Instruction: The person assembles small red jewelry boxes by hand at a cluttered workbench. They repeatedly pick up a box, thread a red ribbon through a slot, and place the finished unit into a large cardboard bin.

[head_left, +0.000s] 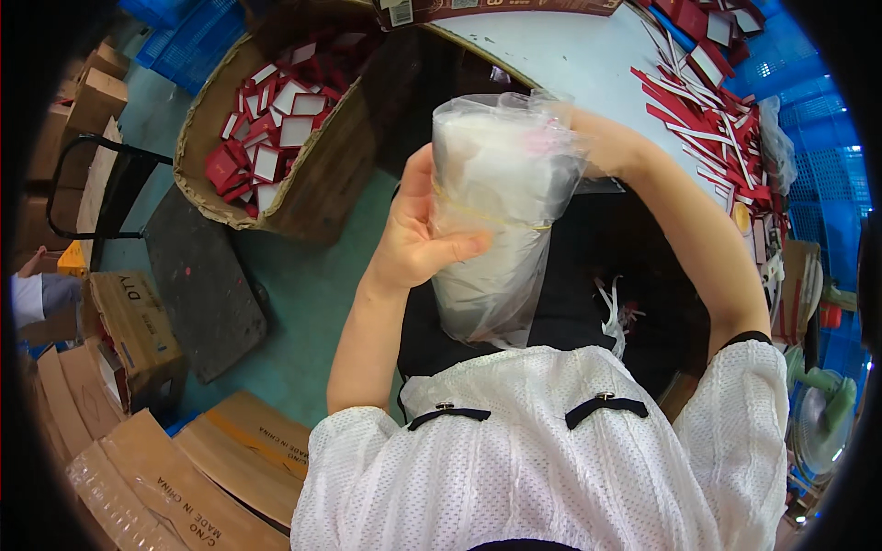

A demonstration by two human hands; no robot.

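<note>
In front of my chest stands a white roll-shaped bundle (487, 211) in clear plastic film, with a thin yellowish band round its middle. My left hand (418, 225) is closed round its left side, the thumb lying across the front. At the upper right of the bundle is my right hand (593, 142), its fingers mostly covered by the loose clear film. A pinkish patch shows through there, but how the fingers are set cannot be made out. What the bundle contains is blurred by the plastic.
A large cardboard bin (197, 184) of small red and white boxes (266, 138) stands at the far left. Red and white strips (684, 115) lie on the white table (551, 55) at the right. Brown cartons (175, 477) fill the lower left; a green fan (822, 413) stands at right.
</note>
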